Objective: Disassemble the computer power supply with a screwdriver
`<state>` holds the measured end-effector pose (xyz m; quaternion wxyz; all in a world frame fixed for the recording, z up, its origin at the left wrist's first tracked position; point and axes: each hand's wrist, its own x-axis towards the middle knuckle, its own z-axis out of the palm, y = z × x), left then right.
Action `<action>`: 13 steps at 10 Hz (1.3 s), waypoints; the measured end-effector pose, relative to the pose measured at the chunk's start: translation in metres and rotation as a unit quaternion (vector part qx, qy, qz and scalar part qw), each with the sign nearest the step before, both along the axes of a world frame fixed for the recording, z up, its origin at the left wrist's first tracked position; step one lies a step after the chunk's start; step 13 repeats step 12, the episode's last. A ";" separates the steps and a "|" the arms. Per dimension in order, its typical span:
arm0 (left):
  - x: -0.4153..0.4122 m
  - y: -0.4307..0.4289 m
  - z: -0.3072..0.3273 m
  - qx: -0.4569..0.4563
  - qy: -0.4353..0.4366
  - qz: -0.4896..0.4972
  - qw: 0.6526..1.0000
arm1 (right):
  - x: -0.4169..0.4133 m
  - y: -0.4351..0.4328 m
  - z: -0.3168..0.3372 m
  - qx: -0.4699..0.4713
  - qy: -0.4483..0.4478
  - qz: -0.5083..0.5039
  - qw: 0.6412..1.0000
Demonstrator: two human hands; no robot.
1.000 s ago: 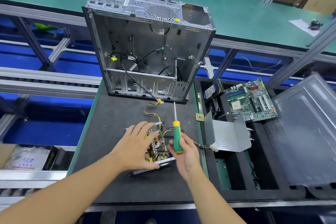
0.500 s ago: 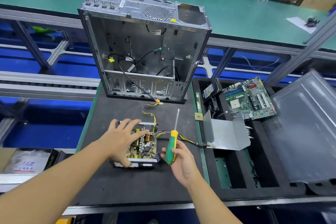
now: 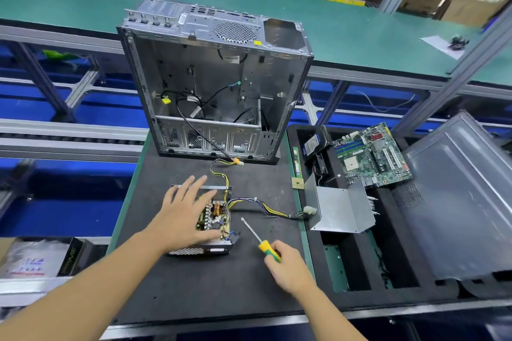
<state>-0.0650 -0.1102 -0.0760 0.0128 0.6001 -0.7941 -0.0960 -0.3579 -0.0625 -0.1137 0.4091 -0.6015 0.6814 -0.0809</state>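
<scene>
The opened power supply lies on a black mat, its circuit board bare on top and a perforated wall facing the person. From it, at 12 o'clock, an emptied computer case stands upright on the mat's far edge, its open side toward the person, with loose black cables hanging inside. A bundle of yellow, black and purple wires leaves the supply's far right corner and runs toward 3 o'clock, ending in a white connector at the mat's edge. Just past that connector a bent grey metal cover sits in a black foam tray. Farther out, at about 2 o'clock, a green motherboard leans in the same tray, and a large grey side panel lies beyond it at 3 o'clock.

The left hand is flat, palm down, its fingers straight and spread over the left half of the supply and hiding that part of the board; the thumb reaches along the near edge. Whether it presses down cannot be told.

The right hand, at 4 o'clock from the supply, curls round the yellow-and-green handle of the screwdriver. The shaft points toward 10 o'clock, its tip near the supply's right side but apart from it.
</scene>
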 end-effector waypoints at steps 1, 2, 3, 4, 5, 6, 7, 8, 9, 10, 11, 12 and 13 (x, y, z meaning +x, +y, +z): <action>-0.011 0.013 0.001 -0.082 0.055 0.014 0.995 | 0.010 0.000 0.002 -0.031 0.088 -0.005 0.996; -0.018 0.022 0.000 -0.114 0.071 0.021 0.991 | 0.024 -0.002 0.004 -0.045 0.128 -0.035 0.990; -0.020 0.028 -0.001 -0.110 0.080 0.028 0.990 | 0.036 -0.006 0.004 -0.066 0.127 -0.061 0.988; -0.019 0.036 -0.002 -0.089 0.073 0.038 0.993 | 0.046 -0.011 0.003 -0.076 0.139 -0.048 0.986; -0.015 0.041 -0.005 -0.068 0.056 0.046 0.995 | 0.053 -0.015 0.001 -0.082 0.163 -0.038 0.983; -0.011 0.044 -0.007 -0.058 0.052 0.060 0.995 | 0.055 -0.017 0.000 -0.086 0.179 -0.029 0.980; -0.009 0.048 -0.012 -0.041 0.066 0.073 0.994 | 0.055 -0.016 -0.001 -0.071 0.170 -0.045 0.982; -0.007 0.050 -0.016 -0.024 0.074 0.077 0.994 | 0.053 -0.014 -0.002 -0.067 0.170 -0.044 0.982; -0.006 0.047 -0.019 -0.010 0.092 0.079 0.993 | 0.049 -0.013 -0.002 -0.056 0.170 -0.020 0.984; -0.005 0.045 -0.019 -0.008 0.140 0.107 0.984 | 0.041 -0.018 -0.004 -0.025 0.123 -0.015 0.992; -0.007 0.046 -0.017 -0.023 0.185 0.127 0.974 | 0.035 -0.024 -0.001 0.026 0.077 -0.013 0.997; -0.004 0.043 -0.015 -0.039 0.258 0.170 0.950 | 0.031 -0.038 0.004 0.016 0.077 -0.022 0.997; -0.004 0.043 -0.015 -0.039 0.258 0.170 0.950 | 0.031 -0.038 0.004 0.016 0.077 -0.022 0.997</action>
